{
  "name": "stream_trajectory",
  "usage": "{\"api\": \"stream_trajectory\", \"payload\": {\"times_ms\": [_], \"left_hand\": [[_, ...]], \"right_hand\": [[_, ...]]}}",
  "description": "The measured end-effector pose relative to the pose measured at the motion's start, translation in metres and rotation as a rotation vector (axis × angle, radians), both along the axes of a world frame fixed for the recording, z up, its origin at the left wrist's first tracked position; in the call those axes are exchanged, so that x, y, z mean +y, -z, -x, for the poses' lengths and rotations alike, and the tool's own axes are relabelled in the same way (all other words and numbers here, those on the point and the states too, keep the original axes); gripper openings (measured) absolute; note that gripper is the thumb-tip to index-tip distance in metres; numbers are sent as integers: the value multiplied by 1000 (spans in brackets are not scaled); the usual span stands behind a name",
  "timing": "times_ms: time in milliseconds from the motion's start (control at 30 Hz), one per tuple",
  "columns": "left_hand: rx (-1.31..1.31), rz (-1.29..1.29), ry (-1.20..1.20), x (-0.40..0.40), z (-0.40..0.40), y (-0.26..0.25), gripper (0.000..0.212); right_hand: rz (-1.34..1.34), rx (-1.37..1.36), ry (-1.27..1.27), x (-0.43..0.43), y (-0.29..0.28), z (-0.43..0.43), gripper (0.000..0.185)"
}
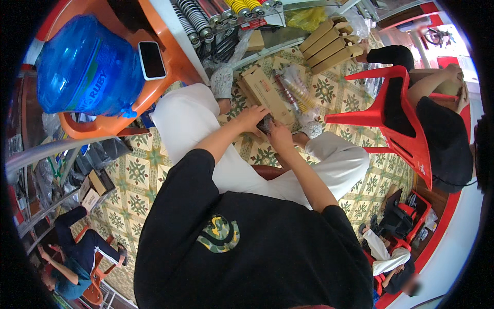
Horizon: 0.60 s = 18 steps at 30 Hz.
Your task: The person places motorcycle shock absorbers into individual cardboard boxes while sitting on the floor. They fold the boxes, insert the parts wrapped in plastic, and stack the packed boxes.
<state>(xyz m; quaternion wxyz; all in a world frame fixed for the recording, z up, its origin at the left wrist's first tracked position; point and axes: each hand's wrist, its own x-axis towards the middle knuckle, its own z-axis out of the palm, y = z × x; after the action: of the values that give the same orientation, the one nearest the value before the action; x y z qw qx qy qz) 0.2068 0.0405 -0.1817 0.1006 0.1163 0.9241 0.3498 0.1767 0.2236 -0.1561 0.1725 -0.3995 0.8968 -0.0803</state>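
Note:
Between my knees, my left hand [252, 119] and my right hand [279, 136] grip a small dark item [265, 124], seemingly wrapped in clear plastic, from either side. It lies at the near end of a long brown cardboard box [266, 92] on the tiled floor; what exactly it is I cannot tell. To the right of that box rest shock absorbers with red and yellow springs [295, 90], partly inside clear plastic bags. Several narrow cardboard boxes [330, 46] lie side by side farther off, flaps raised at their ends.
An orange plastic chair [170, 81] at left bears a blue water jug [88, 69] and a phone [152, 60]. Shock absorbers [197, 19] line a shelf ahead. A red plastic chair [393, 112] stands at right, beside a person [444, 143]. Other people sit at both lower corners.

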Motion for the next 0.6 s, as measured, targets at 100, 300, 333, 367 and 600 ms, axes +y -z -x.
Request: {"api": "stream_trajectory", "payload": {"times_ms": [100,300,333,367,600], "left_hand": [[-25,53,-35,5,-3,2,94],[-72,102,18,6,2,-10,90],[-98,111,20,8,-1,-14,89],[-99,118,24,10,-1,-14,87],[3,105,30,14,-3,8,81]], "right_hand": [[-119,82,-56,-12,8,3,23],[-208,95,-89,-18,8,6,18],[-240,72,-78,-19,11,5,17],[-263,48,-93,-20,14,8,16],[-181,10,-190,-6,62,19,11]]}}
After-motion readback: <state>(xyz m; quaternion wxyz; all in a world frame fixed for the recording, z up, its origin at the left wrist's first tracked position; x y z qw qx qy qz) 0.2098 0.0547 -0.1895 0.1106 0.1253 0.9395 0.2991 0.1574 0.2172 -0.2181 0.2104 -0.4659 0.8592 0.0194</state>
